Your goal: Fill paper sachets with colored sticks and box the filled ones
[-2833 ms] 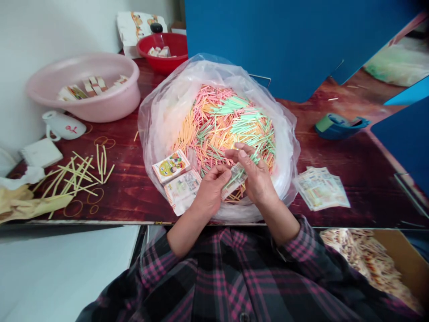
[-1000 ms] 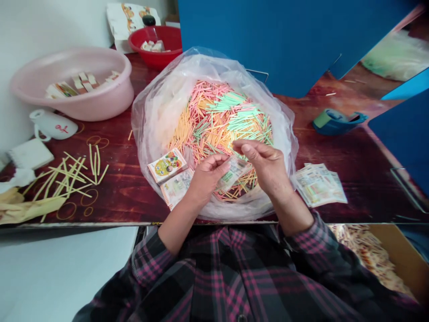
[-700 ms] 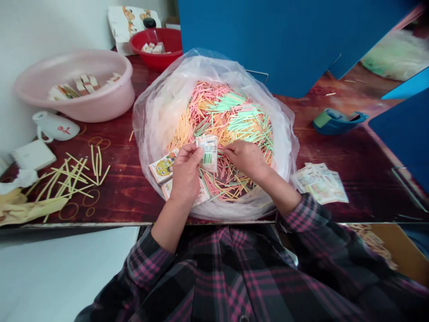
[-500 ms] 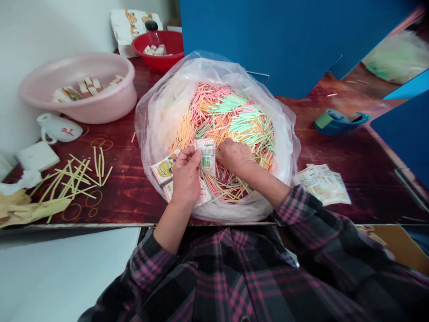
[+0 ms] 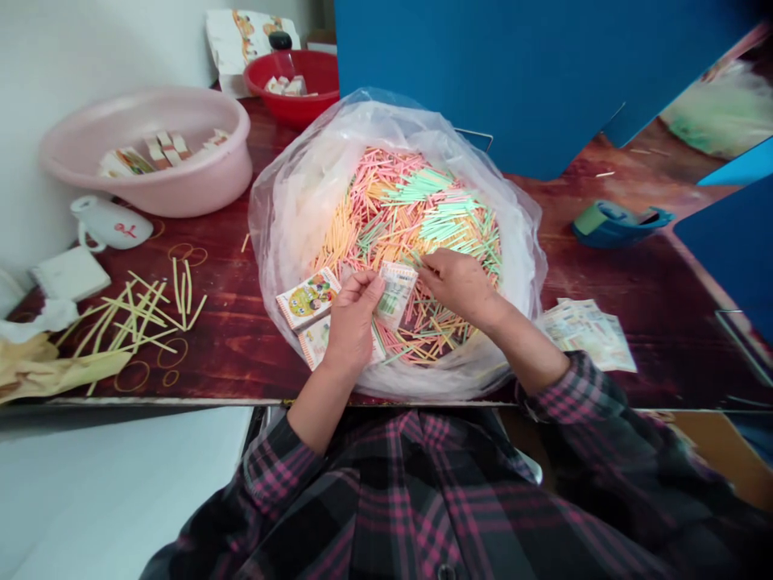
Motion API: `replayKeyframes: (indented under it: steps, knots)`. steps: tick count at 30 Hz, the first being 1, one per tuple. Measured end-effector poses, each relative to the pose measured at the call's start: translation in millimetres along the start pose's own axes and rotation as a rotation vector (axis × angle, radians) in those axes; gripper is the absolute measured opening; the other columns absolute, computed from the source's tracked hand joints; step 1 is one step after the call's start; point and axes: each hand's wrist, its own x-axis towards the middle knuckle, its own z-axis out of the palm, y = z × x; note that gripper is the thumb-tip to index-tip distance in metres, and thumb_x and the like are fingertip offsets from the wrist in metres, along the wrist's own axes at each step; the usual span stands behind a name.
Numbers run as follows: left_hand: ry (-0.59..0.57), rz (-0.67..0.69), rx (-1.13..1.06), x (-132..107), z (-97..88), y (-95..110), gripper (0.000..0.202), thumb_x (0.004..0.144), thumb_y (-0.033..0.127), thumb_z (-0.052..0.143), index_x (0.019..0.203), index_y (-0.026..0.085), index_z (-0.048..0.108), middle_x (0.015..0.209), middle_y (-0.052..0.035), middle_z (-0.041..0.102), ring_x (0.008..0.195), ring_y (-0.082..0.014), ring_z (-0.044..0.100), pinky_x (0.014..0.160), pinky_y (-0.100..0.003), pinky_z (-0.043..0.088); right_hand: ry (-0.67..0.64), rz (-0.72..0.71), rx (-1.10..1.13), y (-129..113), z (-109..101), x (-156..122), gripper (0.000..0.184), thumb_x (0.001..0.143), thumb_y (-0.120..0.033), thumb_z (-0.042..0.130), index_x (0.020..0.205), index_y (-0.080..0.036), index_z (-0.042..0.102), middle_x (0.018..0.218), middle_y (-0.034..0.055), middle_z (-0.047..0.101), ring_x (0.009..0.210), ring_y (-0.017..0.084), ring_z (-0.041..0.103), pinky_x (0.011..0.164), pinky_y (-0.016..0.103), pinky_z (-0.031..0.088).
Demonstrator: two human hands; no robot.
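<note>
The left hand (image 5: 353,326), at lower centre of the frame, is partly closed. Its fingertips meet the left edge of a clear printed packet (image 5: 395,294) and appear to pinch it. The right hand (image 5: 460,283) is half curled, with fingers bent downward, just right of the packet and over a heap of thin coloured sticks (image 5: 411,217). Whether it grips any sticks cannot be determined.

The sticks are pink, orange and green. They lie inside a clear plastic bag (image 5: 283,201), which stands open at the centre of the table (image 5: 223,354). Printed cards (image 5: 307,298) rest on the bag's lower left side, partly under the left hand.

Upper left of the frame: a pink basin (image 5: 208,181) holding small packs, and a red bowl (image 5: 283,109). Left: a white mug (image 5: 109,224) and loose yellow sticks (image 5: 145,310). Right of the bag: a stack of printed slips (image 5: 589,338) and a blue tape dispenser (image 5: 616,225).
</note>
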Motion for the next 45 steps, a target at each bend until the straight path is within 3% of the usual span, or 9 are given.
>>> replayKeyframes:
  steps: [6, 9, 12, 15, 26, 34, 37, 41, 45]
  knots:
    - [-0.092, 0.009, 0.109, -6, 5.1, -1, 0.028, 0.071, 0.037, 0.091, 0.077, 0.02, 0.07, 0.072, 0.0048, 0.063, 0.069, -0.0087, 0.055, 0.069, -0.022, 0.047, 0.137, 0.069, 0.455, 16, -2, -21, 0.037, 0.093, -0.029, 0.058, 0.059, -0.022, 0.044, 0.058, -0.0045, 0.042, 0.059, 0.012, 0.04, 0.061, 0.029, 0.029]
    - [-0.128, 0.012, 0.158, -9, 7.2, -1, 0.028, 0.073, 0.04, 0.089, 0.075, 0.02, 0.069, 0.072, 0.0046, 0.061, 0.069, -0.009, 0.053, 0.069, -0.023, 0.045, 0.25, 0.148, 0.741, 16, -5, -32, 0.031, 0.091, -0.038, 0.063, 0.065, -0.022, 0.059, 0.061, -0.0039, 0.055, 0.065, 0.014, 0.051, 0.066, 0.029, 0.04]
    - [-0.152, 0.014, 0.189, -11, 9.9, -4, 0.028, 0.075, 0.041, 0.088, 0.077, 0.02, 0.069, 0.072, 0.0046, 0.061, 0.069, -0.0092, 0.052, 0.071, -0.023, 0.045, 0.396, 0.181, 1.121, 7, -7, -41, 0.022, 0.089, -0.045, 0.069, 0.083, -0.025, 0.074, 0.082, -0.0012, 0.075, 0.087, 0.018, 0.068, 0.086, 0.035, 0.053]
    - [-0.158, 0.002, 0.17, -13, 13.7, -8, 0.028, 0.075, 0.042, 0.087, 0.079, 0.021, 0.07, 0.074, 0.0041, 0.063, 0.07, -0.0099, 0.053, 0.072, -0.024, 0.045, 0.492, 0.209, 1.3, -8, -4, -48, 0.019, 0.088, -0.046, 0.073, 0.087, -0.027, 0.078, 0.092, -0.0005, 0.08, 0.099, 0.021, 0.074, 0.1, 0.043, 0.055]
    - [-0.173, 0.008, 0.141, -16, 21.1, -10, 0.028, 0.076, 0.044, 0.087, 0.081, 0.022, 0.07, 0.077, 0.003, 0.063, 0.074, -0.0119, 0.054, 0.075, -0.026, 0.045, 0.682, 0.252, 1.403, -37, 12, -59, 0.004, 0.083, -0.033, 0.082, 0.086, -0.032, 0.084, 0.097, -0.0035, 0.084, 0.101, 0.02, 0.077, 0.105, 0.044, 0.057]
    - [-0.195, 0.02, 0.126, -18, 22.1, -13, 0.027, 0.077, 0.042, 0.086, 0.078, 0.021, 0.068, 0.076, 0.0031, 0.064, 0.074, -0.0119, 0.055, 0.074, -0.026, 0.046, 0.535, 0.354, 1.452, -45, 36, -59, 0.021, 0.081, -0.046, 0.081, 0.091, -0.028, 0.082, 0.103, 0.0005, 0.083, 0.101, 0.023, 0.075, 0.101, 0.045, 0.059]
    - [-0.194, -0.008, 0.105, -19, 21.3, -15, 0.028, 0.077, 0.043, 0.085, 0.077, 0.021, 0.068, 0.074, 0.0036, 0.062, 0.072, -0.0114, 0.053, 0.073, -0.025, 0.045, 0.426, 0.299, 1.415, -41, 32, -59, 0.038, 0.083, -0.052, 0.077, 0.113, -0.03, 0.077, 0.118, 0.0026, 0.08, 0.112, 0.023, 0.073, 0.103, 0.045, 0.058]
    - [-0.179, -0.083, 0.041, -19, 22.1, -18, 0.03, 0.076, 0.043, 0.087, 0.078, 0.021, 0.067, 0.074, 0.0043, 0.06, 0.071, -0.0104, 0.053, 0.073, -0.025, 0.045, 0.376, 0.162, 1.317, -34, 23, -60, 0.065, 0.089, -0.054, 0.069, 0.148, -0.035, 0.051, 0.142, 0.0068, 0.068, 0.126, 0.024, 0.068, 0.107, 0.047, 0.055]
    - [-0.152, -0.165, -0.012, -19, 23.0, -19, 0.029, 0.076, 0.039, 0.087, 0.08, 0.021, 0.066, 0.076, 0.0045, 0.062, 0.07, -0.0102, 0.056, 0.071, -0.025, 0.046, 0.444, 0.15, 1.224, -33, 23, -62, 0.035, 0.099, -0.049, 0.056, 0.129, -0.033, 0.063, 0.126, 0.0039, 0.076, 0.123, 0.022, 0.069, 0.113, 0.045, 0.05]
